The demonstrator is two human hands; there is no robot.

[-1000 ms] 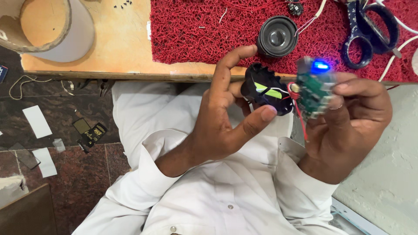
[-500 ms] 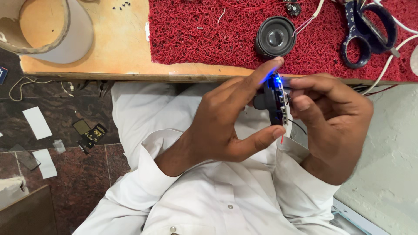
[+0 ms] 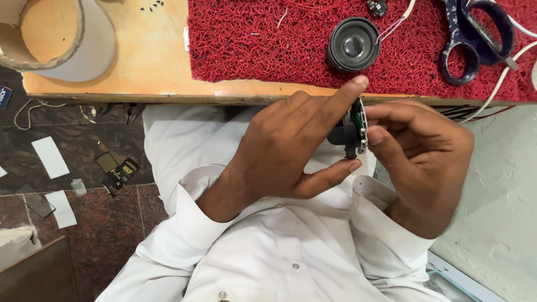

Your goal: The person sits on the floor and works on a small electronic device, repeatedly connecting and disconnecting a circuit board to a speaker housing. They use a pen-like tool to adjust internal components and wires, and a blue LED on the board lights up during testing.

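Both hands meet over my lap, just below the table edge. My left hand [image 3: 291, 145] pinches a small black part [image 3: 341, 135] between its index finger and thumb. That part sits against a small green circuit board [image 3: 359, 124], which I see edge-on. The thumb and fingers of my right hand [image 3: 419, 151] hold the board from the right side. The hands hide most of the board and its wires.
A wooden table [image 3: 140, 72] carries a red mesh mat [image 3: 268, 39]. On the mat lie a round black speaker [image 3: 353, 43] with thin wires, dark blue scissors [image 3: 475, 39] and white cable. A large cardboard ring [image 3: 50, 39] stands at the far left. Paper scraps lie on the floor.
The hands have closed together. The board has turned from face-on to edge-on, its blue light no longer shows, and the black part now presses against it.
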